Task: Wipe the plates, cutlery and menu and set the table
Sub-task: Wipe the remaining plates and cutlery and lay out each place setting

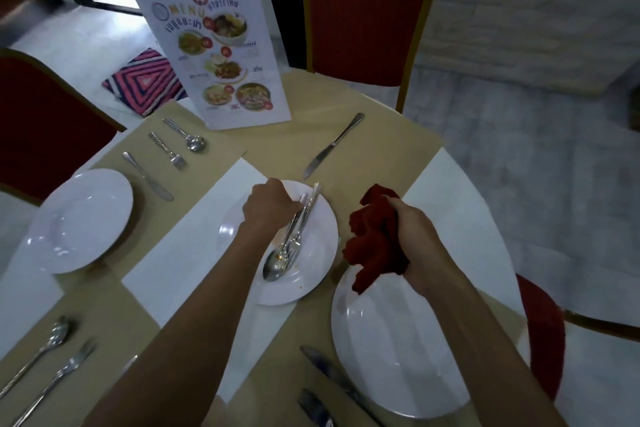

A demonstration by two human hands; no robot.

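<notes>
My left hand [268, 206] grips the handles of a spoon and fork [289, 246] that lie in the middle white plate [313, 282], which shows small food specks. My right hand [414, 246] is closed on a crumpled red cloth [375, 241], held above the rim of the near right plate [398, 350]. A third plate [81, 218] sits at the left. The menu card [216, 45] stands upright at the far side. A knife [332, 146] lies beyond the middle plate.
A spoon [185, 133], fork [168, 151] and knife [147, 175] lie by the left plate. More cutlery [48, 364] lies at the near left, and a knife [332, 378] at the near edge. Red chairs [367, 10] ring the round table. A striped cushion [143, 80] lies on the floor.
</notes>
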